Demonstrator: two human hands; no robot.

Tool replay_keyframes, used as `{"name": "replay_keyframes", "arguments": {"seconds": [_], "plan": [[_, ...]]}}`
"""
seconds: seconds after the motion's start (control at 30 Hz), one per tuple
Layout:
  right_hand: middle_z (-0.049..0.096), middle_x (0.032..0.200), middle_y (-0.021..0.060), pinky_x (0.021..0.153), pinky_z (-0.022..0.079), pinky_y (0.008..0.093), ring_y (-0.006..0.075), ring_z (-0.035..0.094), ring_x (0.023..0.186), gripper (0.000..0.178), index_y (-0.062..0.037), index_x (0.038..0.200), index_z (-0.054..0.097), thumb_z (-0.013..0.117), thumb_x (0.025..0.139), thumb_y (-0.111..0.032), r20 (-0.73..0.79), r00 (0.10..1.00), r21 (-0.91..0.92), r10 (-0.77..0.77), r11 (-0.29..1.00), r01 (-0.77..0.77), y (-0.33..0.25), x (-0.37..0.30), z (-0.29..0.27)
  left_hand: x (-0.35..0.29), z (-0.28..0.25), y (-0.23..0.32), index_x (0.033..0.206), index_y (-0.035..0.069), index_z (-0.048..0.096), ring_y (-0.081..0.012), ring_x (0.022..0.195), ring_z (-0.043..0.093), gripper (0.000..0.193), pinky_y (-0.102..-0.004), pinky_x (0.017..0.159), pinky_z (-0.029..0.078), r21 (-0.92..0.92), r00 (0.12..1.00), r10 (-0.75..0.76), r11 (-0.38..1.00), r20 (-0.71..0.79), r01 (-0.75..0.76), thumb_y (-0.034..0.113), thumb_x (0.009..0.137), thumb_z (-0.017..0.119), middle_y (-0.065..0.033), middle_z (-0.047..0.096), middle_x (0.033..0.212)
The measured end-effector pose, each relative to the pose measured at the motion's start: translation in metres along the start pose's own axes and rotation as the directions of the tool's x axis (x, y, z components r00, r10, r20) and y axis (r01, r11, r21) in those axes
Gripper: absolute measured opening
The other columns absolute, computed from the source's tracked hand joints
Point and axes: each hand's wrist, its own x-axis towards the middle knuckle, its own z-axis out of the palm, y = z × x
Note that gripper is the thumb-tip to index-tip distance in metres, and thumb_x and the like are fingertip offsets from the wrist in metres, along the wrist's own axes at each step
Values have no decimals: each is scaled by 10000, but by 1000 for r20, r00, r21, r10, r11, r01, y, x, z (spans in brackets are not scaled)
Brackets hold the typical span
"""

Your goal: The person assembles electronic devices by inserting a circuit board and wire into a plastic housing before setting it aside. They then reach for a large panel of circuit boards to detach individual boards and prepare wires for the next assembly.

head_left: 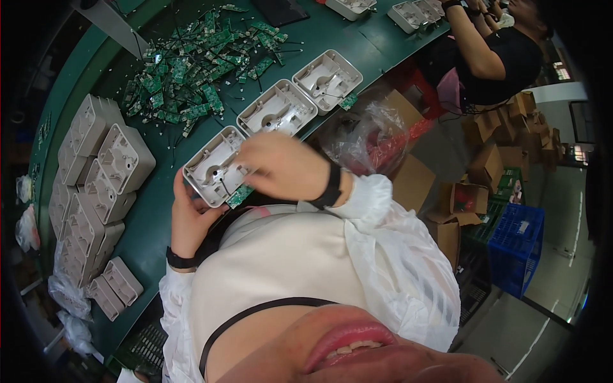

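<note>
A white plastic housing shell (214,166) is held at the near edge of the green table (357,45), open side up. It is steadied from below-left by the left hand (188,214), whose fingers are curled round its near-left corner. The right hand (281,167) lies over the shell's right side w/ fingers bent inward; whether sth small is pinched under them cannot be told. A small green circuit board (240,195) pokes out at the shell's near corner, just under the right hand. Two more open shells (276,108) (327,78) are lined up along the same edge, further right. A heap of green boards w/ thin wires (198,64) is spread mid-table; stacked shells (96,172) stand along the left edge. The shell is judged light, stiff, smooth, likely a bit slippery: best gripped by its outer rim/corners, not the inner posts. The board is judged thin and fragile; it should be taken by its edges, w/ wires not tugged. Another person (491,45) works at the far right end.
</note>
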Motion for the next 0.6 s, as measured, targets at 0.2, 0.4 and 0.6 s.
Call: {"name": "replay_keyframes", "arguments": {"seconds": [0.2, 0.4, 0.6], "plan": [[661, 927, 135, 753, 534, 468, 376, 649, 869, 178, -52, 956, 700, 752, 818, -152, -491, 851, -516, 187, 724, -457, 53, -20, -50, 9, 7, 1, 1592, 31, 108, -261, 990, 745, 1125, -345, 807, 612, 54, 1000, -3, 999, 3, 3, -110, 729, 816, -243, 623, 1305], [653, 880, 101, 710, 532, 450, 344, 653, 848, 121, -65, 867, 706, 731, 833, -178, -475, 808, -448, 348, 695, -563, 86, -23, -50, 12, 16, 5, 1595, 36, 101, -262, 1062, 715, 1135, -358, 877, 602, -8, 999, -36, 999, 15, 36, -118, 726, 813, -240, 600, 1316], [648, 834, 107, 698, 533, 444, 340, 658, 805, 127, -67, 826, 713, 724, 836, -193, -534, 772, -396, 345, 705, -589, 105, -29, -81, 39, 38, 23, 1596, 37, 97, -231, 1032, 716, 1140, -334, 864, 598, -16, 997, -49, 999, 57, 50, -141, 719, 803, -225, 600, 1283]]}}
